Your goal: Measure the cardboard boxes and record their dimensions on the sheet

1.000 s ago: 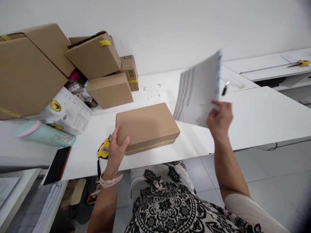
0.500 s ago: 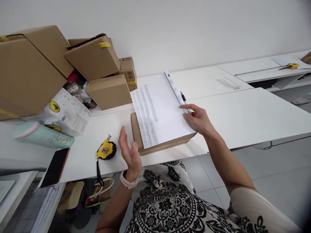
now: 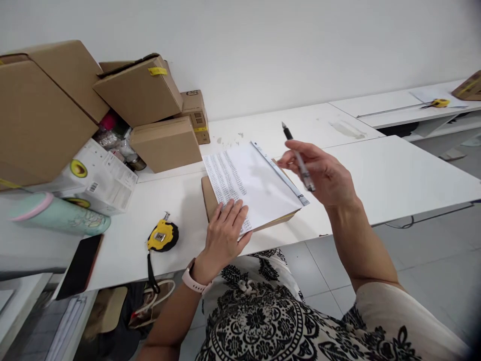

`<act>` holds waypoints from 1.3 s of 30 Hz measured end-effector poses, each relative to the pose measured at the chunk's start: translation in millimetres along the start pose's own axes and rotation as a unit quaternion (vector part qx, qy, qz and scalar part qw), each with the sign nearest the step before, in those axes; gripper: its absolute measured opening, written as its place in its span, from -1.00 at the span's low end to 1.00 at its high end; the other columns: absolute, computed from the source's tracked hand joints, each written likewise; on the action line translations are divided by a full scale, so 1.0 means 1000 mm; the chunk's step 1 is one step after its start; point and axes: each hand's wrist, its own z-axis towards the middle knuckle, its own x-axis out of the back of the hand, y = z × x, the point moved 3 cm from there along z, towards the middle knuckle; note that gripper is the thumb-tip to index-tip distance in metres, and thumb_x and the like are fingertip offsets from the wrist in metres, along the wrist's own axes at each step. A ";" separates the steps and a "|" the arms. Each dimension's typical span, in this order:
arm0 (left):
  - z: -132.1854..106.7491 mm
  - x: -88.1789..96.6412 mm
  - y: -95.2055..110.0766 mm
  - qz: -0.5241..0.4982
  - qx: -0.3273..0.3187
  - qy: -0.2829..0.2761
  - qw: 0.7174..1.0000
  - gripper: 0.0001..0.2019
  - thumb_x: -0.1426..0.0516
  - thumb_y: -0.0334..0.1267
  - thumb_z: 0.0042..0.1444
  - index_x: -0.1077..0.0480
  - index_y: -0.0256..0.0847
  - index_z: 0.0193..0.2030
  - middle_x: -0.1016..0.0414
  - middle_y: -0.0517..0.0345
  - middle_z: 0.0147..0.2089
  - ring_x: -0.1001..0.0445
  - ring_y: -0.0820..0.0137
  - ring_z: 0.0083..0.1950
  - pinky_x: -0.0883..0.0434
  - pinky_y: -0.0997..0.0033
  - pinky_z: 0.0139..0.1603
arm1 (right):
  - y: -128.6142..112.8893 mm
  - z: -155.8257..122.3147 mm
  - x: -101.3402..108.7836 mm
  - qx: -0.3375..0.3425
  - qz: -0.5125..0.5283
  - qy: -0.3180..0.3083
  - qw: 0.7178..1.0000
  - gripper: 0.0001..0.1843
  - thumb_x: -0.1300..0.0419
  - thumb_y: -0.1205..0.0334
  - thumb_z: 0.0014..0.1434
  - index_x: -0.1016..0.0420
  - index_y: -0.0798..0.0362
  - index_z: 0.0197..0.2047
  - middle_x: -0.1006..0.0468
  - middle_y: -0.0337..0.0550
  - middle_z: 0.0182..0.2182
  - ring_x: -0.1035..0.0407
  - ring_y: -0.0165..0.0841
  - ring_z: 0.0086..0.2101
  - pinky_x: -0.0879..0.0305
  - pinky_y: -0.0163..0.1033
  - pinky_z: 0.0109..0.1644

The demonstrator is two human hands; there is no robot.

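Observation:
A printed sheet of paper [image 3: 259, 185] lies on top of a flat cardboard box [image 3: 209, 200] near the front edge of the white table [image 3: 394, 175]. My left hand [image 3: 225, 233] rests flat on the sheet's near corner, fingers stretched out. Raised just above the sheet's right side, my right hand [image 3: 325, 173] has its fingers closed round a pen [image 3: 298, 157] whose tip points up and away. A yellow tape measure [image 3: 162, 235] lies left of the box.
Several cardboard boxes [image 3: 143, 95] are stacked at the back left, with a white avocado-print carton [image 3: 101, 178] and a mint bottle [image 3: 56, 214] on its side. A dark phone [image 3: 79, 265] overhangs the front edge. Another yellow tape measure [image 3: 438, 103] lies on the far right table.
My right hand brought the sheet down onto the box, then lifted with the pen. My left hand left the box's corner, rose, and now presses on the sheet.

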 end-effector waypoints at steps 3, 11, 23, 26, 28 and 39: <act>0.002 0.002 0.006 0.027 0.015 -0.009 0.999 -0.54 -0.14 -0.18 0.32 -0.38 -0.33 0.29 -0.50 -0.20 0.32 -0.44 0.00 0.36 -0.31 -0.09 0.41 | -0.008 0.002 -0.030 0.017 0.080 -0.135 0.987 -0.45 -0.27 0.22 0.13 -0.48 0.00 0.21 -0.59 -0.06 -0.02 -0.47 -0.17 0.05 -0.38 0.05 0.22; 0.005 -0.001 0.016 0.065 0.047 -0.009 0.997 -0.56 -0.19 -0.27 0.26 -0.44 -0.37 0.24 -0.52 -0.19 0.30 -0.46 -0.05 0.33 -0.36 -0.11 0.36 | 0.034 0.017 -0.092 -0.042 0.074 -0.063 0.994 -0.56 -0.20 -0.22 0.31 -0.31 -0.02 -0.34 -0.41 -0.32 -0.56 -0.29 -0.43 -0.47 -0.35 -0.19 -0.22; 0.008 -0.004 0.020 0.050 0.087 -0.003 0.995 -0.52 -0.24 -0.30 0.19 -0.45 -0.33 0.26 -0.55 -0.17 0.28 -0.46 -0.06 0.32 -0.34 -0.14 0.37 | 0.064 0.013 -0.086 -0.142 0.027 -0.062 0.988 -0.61 -0.39 -0.08 0.13 -0.35 0.01 -0.36 -0.35 -0.33 -0.49 -0.19 -0.44 -0.44 -0.15 -0.22 -0.30; 0.008 -0.004 0.019 0.045 0.092 -0.009 0.995 -0.50 -0.26 -0.32 0.18 -0.45 -0.32 0.27 -0.54 -0.18 0.28 -0.45 -0.06 0.32 -0.33 -0.14 0.38 | 0.064 0.010 -0.084 -0.136 -0.004 -0.095 0.986 -0.67 -0.36 -0.03 0.15 -0.39 0.03 -0.27 -0.40 -0.28 -0.43 -0.21 -0.42 -0.41 -0.14 -0.22 -0.31; 0.007 -0.004 0.019 0.042 0.093 -0.009 0.995 -0.50 -0.26 -0.33 0.17 -0.45 -0.32 0.27 -0.54 -0.18 0.28 -0.45 -0.06 0.33 -0.32 -0.15 0.39 | 0.065 0.010 -0.083 -0.135 -0.017 -0.111 0.984 -0.67 -0.39 0.03 0.10 -0.41 0.04 -0.23 -0.44 -0.24 -0.40 -0.24 -0.41 -0.41 -0.14 -0.21 -0.32; 0.007 -0.006 0.019 0.048 0.089 -0.014 0.995 -0.48 -0.27 -0.32 0.16 -0.44 -0.32 0.28 -0.53 -0.17 0.29 -0.44 -0.05 0.33 -0.33 -0.13 0.39 | 0.049 0.008 -0.080 -0.087 -0.129 -0.114 0.981 -0.77 -0.12 0.05 0.33 -0.29 -0.01 -0.29 -0.40 -0.29 -0.50 -0.24 -0.39 -0.46 -0.15 -0.21 -0.32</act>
